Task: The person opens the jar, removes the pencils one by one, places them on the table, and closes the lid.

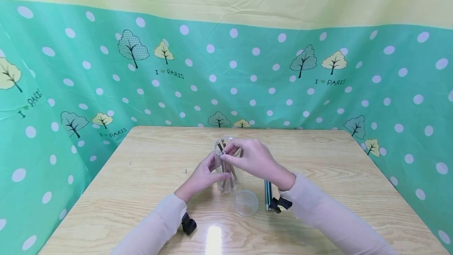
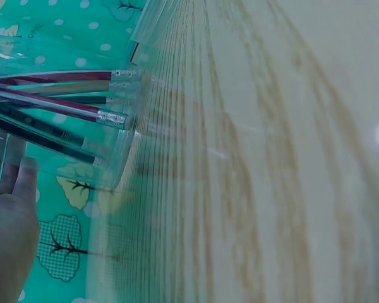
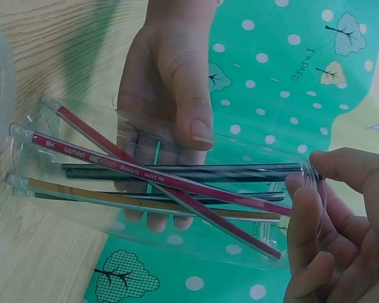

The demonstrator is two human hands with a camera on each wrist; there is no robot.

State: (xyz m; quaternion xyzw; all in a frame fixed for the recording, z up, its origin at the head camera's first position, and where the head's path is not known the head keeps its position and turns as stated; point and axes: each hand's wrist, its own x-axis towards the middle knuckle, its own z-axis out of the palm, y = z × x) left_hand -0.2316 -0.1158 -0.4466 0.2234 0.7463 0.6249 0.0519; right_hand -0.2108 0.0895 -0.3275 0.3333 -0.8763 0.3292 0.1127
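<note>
Several pencils (image 3: 101, 159) lean inside a clear jar (image 1: 231, 186) upright on the table (image 1: 141, 196). The left hand (image 1: 202, 175) holds its side, thumb across the front; the right hand (image 1: 252, 156) arches over its mouth, fingers bent, though whether they pinch pencil or rim I cannot tell. The right wrist partly hides teal sticks (image 1: 267, 192).

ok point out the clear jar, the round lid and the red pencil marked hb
Clear jar (image 1: 221, 186), head view: lower wall
Round lid (image 1: 245, 203), head view: middle
Red pencil marked HB (image 3: 123, 166), right wrist view: printed barrel
</note>
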